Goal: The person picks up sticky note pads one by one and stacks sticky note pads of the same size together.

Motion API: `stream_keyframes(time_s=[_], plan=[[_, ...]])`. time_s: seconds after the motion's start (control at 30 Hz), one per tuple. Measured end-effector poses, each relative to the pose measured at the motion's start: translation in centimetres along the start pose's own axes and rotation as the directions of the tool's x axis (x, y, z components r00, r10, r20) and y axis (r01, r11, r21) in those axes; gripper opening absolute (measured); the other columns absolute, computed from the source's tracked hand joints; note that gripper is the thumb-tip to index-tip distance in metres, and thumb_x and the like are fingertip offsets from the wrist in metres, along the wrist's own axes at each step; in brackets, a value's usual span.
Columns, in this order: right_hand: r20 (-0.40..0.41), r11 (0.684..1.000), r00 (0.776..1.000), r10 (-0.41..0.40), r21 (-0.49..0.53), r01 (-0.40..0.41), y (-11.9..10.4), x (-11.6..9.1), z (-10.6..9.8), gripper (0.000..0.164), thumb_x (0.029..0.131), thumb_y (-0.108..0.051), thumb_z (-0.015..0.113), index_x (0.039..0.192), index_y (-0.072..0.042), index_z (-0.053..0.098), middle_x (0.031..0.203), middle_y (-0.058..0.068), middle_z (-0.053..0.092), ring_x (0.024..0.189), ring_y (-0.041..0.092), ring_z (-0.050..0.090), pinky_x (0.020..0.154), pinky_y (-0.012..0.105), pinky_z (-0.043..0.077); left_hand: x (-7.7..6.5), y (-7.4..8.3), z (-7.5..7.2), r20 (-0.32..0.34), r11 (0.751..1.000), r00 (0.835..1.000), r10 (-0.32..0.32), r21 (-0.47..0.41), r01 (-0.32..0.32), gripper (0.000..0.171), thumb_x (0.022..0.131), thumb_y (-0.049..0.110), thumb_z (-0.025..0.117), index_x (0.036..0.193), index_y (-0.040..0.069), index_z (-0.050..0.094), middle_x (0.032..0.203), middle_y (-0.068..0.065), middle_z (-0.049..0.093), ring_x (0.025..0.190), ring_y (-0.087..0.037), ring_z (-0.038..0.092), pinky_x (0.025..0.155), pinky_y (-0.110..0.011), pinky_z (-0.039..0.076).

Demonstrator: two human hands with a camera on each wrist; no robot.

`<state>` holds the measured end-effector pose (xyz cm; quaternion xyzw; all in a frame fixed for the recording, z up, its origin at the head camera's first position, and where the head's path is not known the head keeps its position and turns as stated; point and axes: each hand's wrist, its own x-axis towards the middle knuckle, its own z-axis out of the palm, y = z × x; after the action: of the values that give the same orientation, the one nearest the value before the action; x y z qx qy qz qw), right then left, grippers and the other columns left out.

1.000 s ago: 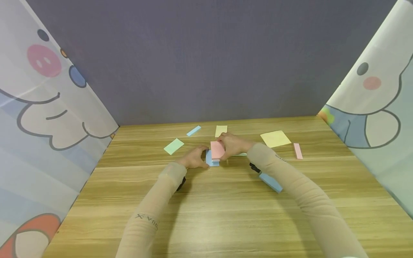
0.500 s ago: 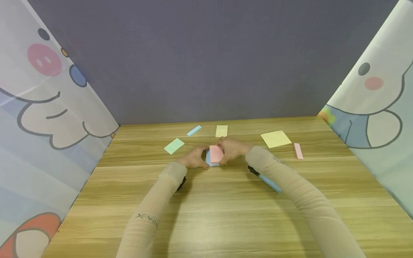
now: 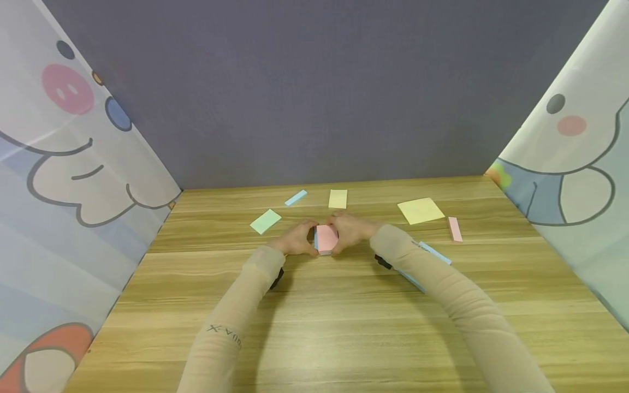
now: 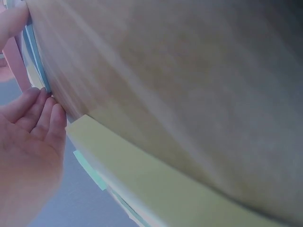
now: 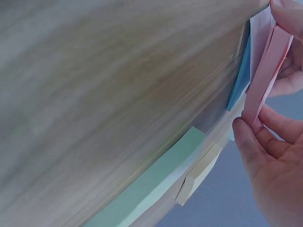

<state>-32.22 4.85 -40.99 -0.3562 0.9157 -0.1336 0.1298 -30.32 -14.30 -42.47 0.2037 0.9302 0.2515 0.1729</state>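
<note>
Near the table's far middle, my left hand (image 3: 295, 239) grips a blue sticky note pad (image 4: 38, 56) by its edges, thumb on one side and fingers on the other. From the right, my right hand (image 3: 351, 229) pinches a pink sticky note pad (image 3: 326, 238) above the blue one. The right wrist view shows a paler pink-lilac pad (image 5: 260, 40) between the blue pad and the pink pad that my right thumb and fingers hold. Seen from the head, the pink pad covers most of the blue, leaving a strip at the left.
Around the hands on the wooden table (image 3: 314, 327) lie a green pad (image 3: 266, 221), a narrow blue one (image 3: 296, 197), a small yellow one (image 3: 338, 199), a larger yellow one (image 3: 420, 210) and a narrow pink one (image 3: 454, 229). Blue pads (image 3: 435, 252) are partly behind the right forearm.
My right hand has brought the pink pad down and slightly left over the blue one. My left hand has stayed in place. More blue shows beyond the right sleeve.
</note>
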Motion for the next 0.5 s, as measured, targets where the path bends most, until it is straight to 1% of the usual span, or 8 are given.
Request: stream_keyframes(time_s=[0.17, 0.23, 0.3, 0.4, 0.5], plan=[[0.022, 1.000, 1.000, 0.017, 0.006, -0.017, -0.18, 0.07, -0.12, 0.077, 0.063, -0.039, 0.079, 0.124, -0.001, 0.051, 0.113, 0.006, 0.050, 0.099, 0.019, 0.049, 0.085, 0.031, 0.046, 0.06, 0.00, 0.01, -0.001, 1.000, 1.000, -0.003, -0.017, 0.003, 0.088, 0.069, 0.023, 0.080, 0.140, 0.004, 0.032, 0.147, -0.010, 0.030, 0.133, -0.029, 0.032, 0.107, -0.043, 0.031], [0.025, 1.000, 0.999, 0.023, 0.009, -0.023, -0.19, 0.13, -0.15, 0.076, 0.064, -0.039, 0.079, 0.124, -0.002, 0.051, 0.115, 0.006, 0.052, 0.106, 0.021, 0.048, 0.088, 0.033, 0.046, 0.05, -0.02, 0.01, -0.002, 1.000, 1.000, 0.000, -0.027, 0.000, 0.088, 0.068, 0.023, 0.081, 0.140, 0.004, 0.033, 0.146, -0.010, 0.031, 0.132, -0.029, 0.033, 0.106, -0.043, 0.032], [0.026, 1.000, 0.999, 0.023, 0.020, -0.024, -0.18, 0.20, -0.16, 0.076, 0.064, -0.038, 0.079, 0.124, -0.002, 0.051, 0.116, 0.007, 0.053, 0.108, 0.024, 0.048, 0.088, 0.035, 0.046, 0.03, -0.04, 0.00, 0.003, 0.999, 1.000, 0.002, -0.035, -0.002, 0.090, 0.066, 0.023, 0.082, 0.139, 0.004, 0.033, 0.145, -0.009, 0.032, 0.129, -0.028, 0.036, 0.105, -0.043, 0.034], [0.022, 0.999, 1.000, 0.021, 0.029, -0.021, -0.17, 0.27, -0.13, 0.076, 0.062, -0.038, 0.080, 0.123, -0.002, 0.052, 0.113, 0.007, 0.054, 0.106, 0.023, 0.048, 0.087, 0.035, 0.046, 0.02, -0.07, 0.02, 0.014, 0.998, 1.000, 0.004, -0.055, -0.003, 0.092, 0.064, 0.022, 0.083, 0.139, 0.005, 0.032, 0.141, -0.008, 0.035, 0.122, -0.027, 0.042, 0.101, -0.041, 0.038], [0.018, 1.000, 1.000, 0.011, 0.025, -0.011, -0.16, 0.33, -0.05, 0.075, 0.062, -0.038, 0.080, 0.122, -0.003, 0.052, 0.108, 0.005, 0.053, 0.097, 0.019, 0.049, 0.082, 0.032, 0.047, 0.06, -0.11, 0.09, 0.023, 0.997, 1.000, 0.006, -0.079, -0.005, 0.093, 0.064, 0.020, 0.083, 0.139, 0.005, 0.031, 0.136, -0.007, 0.039, 0.114, -0.024, 0.046, 0.096, -0.038, 0.042]])
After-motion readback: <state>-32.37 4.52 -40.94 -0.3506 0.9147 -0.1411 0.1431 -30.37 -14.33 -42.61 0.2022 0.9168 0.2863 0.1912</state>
